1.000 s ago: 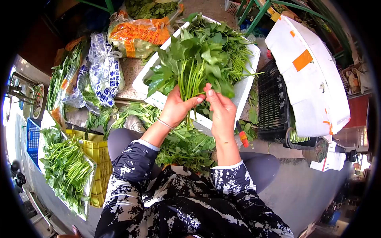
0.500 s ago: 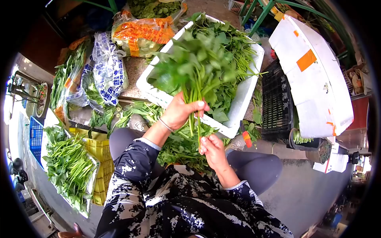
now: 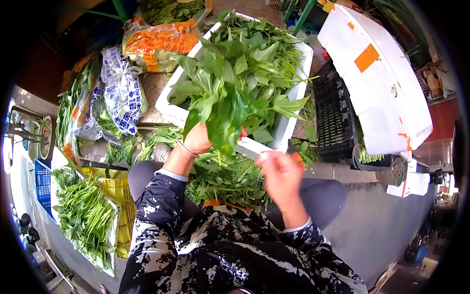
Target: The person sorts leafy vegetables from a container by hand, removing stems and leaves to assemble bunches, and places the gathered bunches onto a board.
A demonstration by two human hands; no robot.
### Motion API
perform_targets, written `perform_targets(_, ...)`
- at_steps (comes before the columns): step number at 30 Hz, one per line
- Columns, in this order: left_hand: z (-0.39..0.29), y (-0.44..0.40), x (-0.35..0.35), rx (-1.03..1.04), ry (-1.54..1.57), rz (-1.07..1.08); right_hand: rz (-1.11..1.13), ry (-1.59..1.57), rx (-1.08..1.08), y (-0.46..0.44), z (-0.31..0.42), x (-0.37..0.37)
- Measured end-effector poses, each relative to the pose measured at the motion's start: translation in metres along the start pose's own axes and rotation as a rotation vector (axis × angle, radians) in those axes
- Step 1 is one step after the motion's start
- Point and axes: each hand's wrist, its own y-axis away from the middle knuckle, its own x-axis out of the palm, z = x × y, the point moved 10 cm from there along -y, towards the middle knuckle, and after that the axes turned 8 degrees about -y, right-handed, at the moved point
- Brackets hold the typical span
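My left hand (image 3: pixel 198 139) is closed around a bunch of leafy greens (image 3: pixel 227 105). The broad leaves tip toward me and cover most of the fingers and the stems. Off to the right, apart from the bunch, is my right hand (image 3: pixel 283 179). It is smeared by motion, so whether its fingers hold anything does not show. Behind the bunch stands a white foam box (image 3: pixel 171 105) full of similar greens. Loose greens (image 3: pixel 230 179) lie in a heap between my legs, below both hands.
Bagged vegetables (image 3: pixel 159 44) sit at the back left. At left, more cut greens (image 3: pixel 88 213) lie on a white board by a yellow crate (image 3: pixel 125 206). A black crate (image 3: pixel 335 117) and an upended white foam box (image 3: pixel 379 83) stand at right.
The bunch in my left hand has tilted, bringing its leaves down over the stems. My right hand has moved up and right, away from the stem it held. The whole view has shifted slightly.
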Motion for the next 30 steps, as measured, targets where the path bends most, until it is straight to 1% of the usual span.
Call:
perform_targets(1, 0.001, 0.001, 0.002, -0.013, -0.058, 0.028, -0.168, 0.076, -0.311, -0.014, 0.050, -0.021)
perform_targets(2, 0.001, 0.001, 0.003, -0.014, -0.160, 0.057, -0.218, 0.191, -0.357, -0.029, 0.076, -0.032)
perform_targets(3, 0.005, 0.002, 0.005, -0.071, -0.209, 0.057, -0.266, 0.307, -0.401, -0.042, 0.098, -0.039)
perform_targets(5, 0.003, 0.001, 0.009, -0.018, -0.224, 0.085, -0.249, 0.378, -0.420, -0.067, 0.114, -0.037)
perform_targets(6, 0.006, 0.001, 0.003, 0.036, -0.221, 0.055, -0.184, 0.442, -0.488, -0.074, 0.122, -0.026)
perform_targets(8, 0.015, 0.004, 0.004, -0.073, 0.059, 0.069, -0.058, 0.506, -0.619, -0.081, 0.125, -0.001)
perform_targets(9, 0.019, 0.006, 0.005, -0.128, 0.196, 0.065, -0.019, 0.532, -0.598, -0.085, 0.121, 0.008)
perform_targets(11, 0.015, 0.006, 0.007, -0.095, 0.077, 0.099, -0.015, 0.462, -0.574, -0.092, 0.111, 0.014)
perform_targets(12, 0.002, 0.005, 0.006, -0.007, -0.136, 0.052, -0.013, 0.462, -0.573, -0.096, 0.107, 0.014)
perform_targets(13, -0.011, 0.006, 0.006, 0.098, -0.176, 0.061, -0.007, 0.434, -0.563, -0.100, 0.101, 0.014)
perform_targets(14, -0.009, 0.007, 0.004, 0.097, -0.267, 0.061, -0.001, 0.406, -0.550, -0.102, 0.098, 0.014)
perform_targets(15, -0.007, 0.006, 0.004, 0.091, -0.275, 0.064, 0.003, 0.404, -0.547, -0.101, 0.096, 0.015)
perform_targets(17, -0.002, 0.006, 0.005, 0.080, -0.293, 0.068, -0.139, 0.027, -0.353, -0.105, 0.079, -0.010)
perform_targets(18, 0.005, 0.006, 0.005, -0.041, -0.149, 0.062, -0.187, -0.284, -0.250, -0.108, 0.065, -0.021)
perform_targets(19, 0.012, 0.008, 0.008, -0.162, -0.003, 0.056, -0.222, -0.433, -0.210, -0.112, 0.054, -0.034)
perform_targets(20, 0.003, 0.007, 0.012, -0.123, 0.072, 0.076, -0.357, -0.499, -0.208, -0.112, 0.048, -0.056)
perform_targets(21, 0.000, 0.008, 0.013, -0.097, 0.092, 0.102, -0.390, -0.680, -0.247, -0.122, 0.036, -0.085)
perform_targets(22, 0.000, 0.009, 0.009, -0.085, 0.129, 0.068, -0.508, -0.887, -0.237, -0.122, 0.033, -0.115)
perform_targets(23, -0.001, 0.009, 0.005, -0.071, 0.165, 0.033, -0.584, -0.787, -0.342, -0.116, 0.037, -0.149)
perform_targets(25, 0.001, 0.004, -0.007, -0.040, 0.174, -0.025, -0.435, -0.356, -0.319, -0.104, 0.060, -0.133)
perform_targets(26, 0.010, 0.001, -0.016, -0.092, 0.197, -0.116, -0.216, -0.205, -0.194, -0.101, 0.055, -0.101)
perform_targets(27, 0.017, 0.000, -0.024, -0.142, 0.221, -0.213, 0.009, 0.046, 0.012, -0.086, 0.039, -0.064)
perform_targets(28, 0.025, -0.003, -0.027, -0.154, 0.297, -0.216, 0.150, 0.093, 0.148, -0.067, 0.017, -0.032)
perform_targets(29, 0.024, -0.007, -0.029, -0.101, 0.271, -0.214, 0.204, 0.137, 0.349, -0.052, -0.010, -0.009)
perform_targets(30, 0.026, -0.008, -0.029, -0.108, 0.298, -0.232, 0.218, 0.130, 0.362, -0.042, -0.030, 0.007)
